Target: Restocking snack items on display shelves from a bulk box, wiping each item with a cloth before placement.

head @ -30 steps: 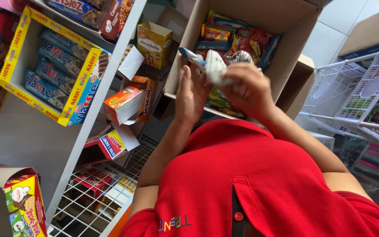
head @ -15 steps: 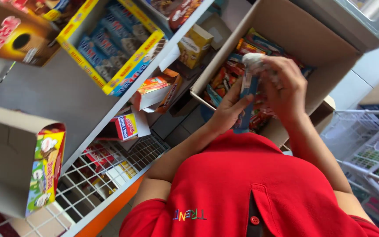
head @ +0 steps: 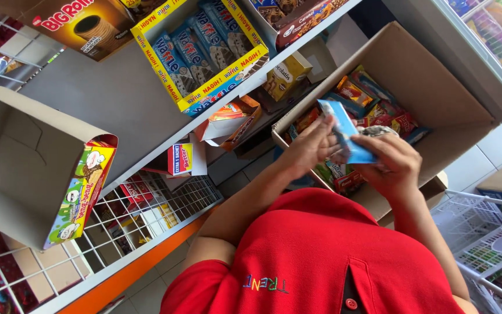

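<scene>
Both my hands hold a bundle of blue and white snack packets (head: 345,132) over an open cardboard carton (head: 413,64) filled with colourful snack packs. My left hand (head: 306,148) presses flat against the left side of the packets, fingers stretched upward. My right hand (head: 391,163) grips them from the right and below, fingers curled around the bundle. My red shirt (head: 321,256) fills the lower part of the view.
A white shelf unit (head: 117,99) stands to the left with a yellow display box of blue wafer packs (head: 204,49), small orange and yellow boxes, and an open brown display box (head: 36,168). A wire shelf (head: 158,203) runs below. White wire baskets (head: 489,232) stand at right.
The view has swung so more of the shelf shows. The packets have been brought lower and turned between my hands; my right hand has shifted from on top to under them.
</scene>
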